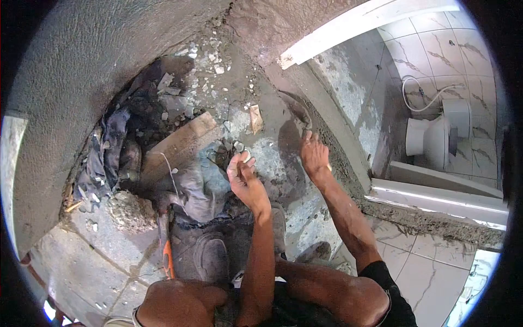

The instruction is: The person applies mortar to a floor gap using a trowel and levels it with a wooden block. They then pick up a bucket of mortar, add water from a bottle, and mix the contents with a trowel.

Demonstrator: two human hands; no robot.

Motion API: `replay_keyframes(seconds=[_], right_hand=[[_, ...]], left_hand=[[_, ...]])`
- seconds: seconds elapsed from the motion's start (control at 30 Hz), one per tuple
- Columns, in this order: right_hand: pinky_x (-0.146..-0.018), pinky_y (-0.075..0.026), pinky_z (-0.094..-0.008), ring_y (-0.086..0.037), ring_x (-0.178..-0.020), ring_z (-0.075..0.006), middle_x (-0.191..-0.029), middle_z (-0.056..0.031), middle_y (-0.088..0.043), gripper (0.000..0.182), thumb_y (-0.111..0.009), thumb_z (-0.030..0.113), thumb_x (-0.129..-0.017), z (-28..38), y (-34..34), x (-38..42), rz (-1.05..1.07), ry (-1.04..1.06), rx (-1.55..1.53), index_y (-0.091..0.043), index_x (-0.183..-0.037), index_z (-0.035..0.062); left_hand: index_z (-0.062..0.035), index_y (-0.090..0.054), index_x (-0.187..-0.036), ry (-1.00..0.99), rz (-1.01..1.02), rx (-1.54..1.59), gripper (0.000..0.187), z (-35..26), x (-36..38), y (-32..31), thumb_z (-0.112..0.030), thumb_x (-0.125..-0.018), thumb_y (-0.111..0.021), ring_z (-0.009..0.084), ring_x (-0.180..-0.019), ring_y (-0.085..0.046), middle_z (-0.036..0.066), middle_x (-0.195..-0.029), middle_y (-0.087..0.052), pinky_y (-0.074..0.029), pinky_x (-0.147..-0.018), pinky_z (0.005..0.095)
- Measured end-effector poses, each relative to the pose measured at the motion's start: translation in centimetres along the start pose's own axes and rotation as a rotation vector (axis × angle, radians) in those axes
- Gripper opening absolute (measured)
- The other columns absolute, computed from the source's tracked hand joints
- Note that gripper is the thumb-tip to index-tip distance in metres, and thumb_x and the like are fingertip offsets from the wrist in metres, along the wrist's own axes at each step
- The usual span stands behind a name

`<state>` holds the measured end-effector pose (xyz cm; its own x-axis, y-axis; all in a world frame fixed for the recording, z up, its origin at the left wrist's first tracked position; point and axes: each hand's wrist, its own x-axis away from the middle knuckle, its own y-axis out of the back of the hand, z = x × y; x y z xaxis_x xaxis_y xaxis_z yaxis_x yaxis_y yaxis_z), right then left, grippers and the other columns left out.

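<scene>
Rough concrete floor [271,166] beside a bathroom doorway, wet-looking plastered wall [65,98] on my left. Trowel [297,109] is ahead of me, right of centre, handle end in my right hand [315,159]. Fingers closed round it, back of the hand up. Long axis runs from the fist forward and a bit left, tip pointing away from me. Blade lies alongside the mortar ledge [339,122], ledge on its right; can't tell if the edge touches. Right hand is the near one; left is off to the side, a bit closer to me.

Left hand [249,185]: thumb and fingers nearly together at a pale chip [247,157]. Looks like a pinch; can't confirm the grip.

Just ahead of the left hand: small wood scrap [255,119]. Further left: wooden board [182,143] lying at a slant, crumpled grey cloth [204,188] by its near end. Beyond those, loose rubble [212,68]. Nearer me: concrete lump [131,211], orange-handled hammer [167,255]. Far right, through the doorway: toilet [433,140], marble-veined tiles [430,46].
</scene>
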<state>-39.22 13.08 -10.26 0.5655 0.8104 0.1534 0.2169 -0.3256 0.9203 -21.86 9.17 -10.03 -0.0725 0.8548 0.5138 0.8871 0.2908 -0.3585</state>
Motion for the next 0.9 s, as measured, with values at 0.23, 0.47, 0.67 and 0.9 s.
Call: replay_keyframes(seconds=[0.23, 0.47, 0.67, 0.9], right_hand=[[-0.062, -0.05, -0.0454, -0.061, -0.078, -0.0369, -0.092, -0.0224, -0.056, 0.027, -0.045, 0.024, -0.089, 1.6, 2.1, -1.4, -0.022, -0.015, -0.189, -0.044, -0.1, -0.0003], [-0.062, -0.05, -0.046, -0.061, -0.076, -0.0391, -0.094, -0.0249, -0.056, 0.023, -0.035, 0.016, -0.089, 3.6, 3.3, -4.6, -0.035, -0.003, -0.166, -0.045, -0.098, -0.0027], [-0.067, -0.051, -0.0409, -0.062, -0.078, -0.0362, -0.091, -0.0253, -0.058, 0.032, -0.037, 0.017, -0.089, 4.3, 4.2, -6.8, 0.075, 0.059, -0.062, -0.048, -0.106, -0.0073], [-0.068, -0.051, -0.0424, -0.062, -0.08, -0.0363, -0.086, -0.0251, -0.061, 0.029, -0.039, 0.016, -0.088, 2.5, 4.9, -4.8, 0.132, 0.071, -0.12, -0.056, -0.093, -0.0068]], left_hand=[[-0.0011, -0.049, -0.113, -0.034, -0.003, -0.022, 0.025, -0.2, -0.5, 0.4, -0.013, -0.093, -0.043, 0.0177, -0.088, -0.058, 0.011, -0.104, -0.059, -0.045, -0.077, 0.0302], [0.0018, -0.048, -0.112, -0.03, 0.004, 0.034, 0.023, -0.2, -0.7, 0.2, -0.011, -0.093, -0.042, 0.019, -0.087, -0.057, 0.012, -0.102, -0.058, -0.045, -0.078, 0.0289], [0.0022, -0.047, -0.113, -0.001, 0.0, 0.051, 0.023, -0.6, -0.9, 0.0, -0.008, -0.093, -0.042, 0.0191, -0.088, -0.057, 0.013, -0.103, -0.058, -0.045, -0.079, 0.0293], [0.0013, -0.048, -0.111, -0.013, 0.01, 0.054, 0.022, -1.3, -1.2, 0.1, -0.005, -0.092, -0.04, 0.0182, -0.086, -0.057, 0.012, -0.101, -0.059, -0.045, -0.078, 0.0283]])
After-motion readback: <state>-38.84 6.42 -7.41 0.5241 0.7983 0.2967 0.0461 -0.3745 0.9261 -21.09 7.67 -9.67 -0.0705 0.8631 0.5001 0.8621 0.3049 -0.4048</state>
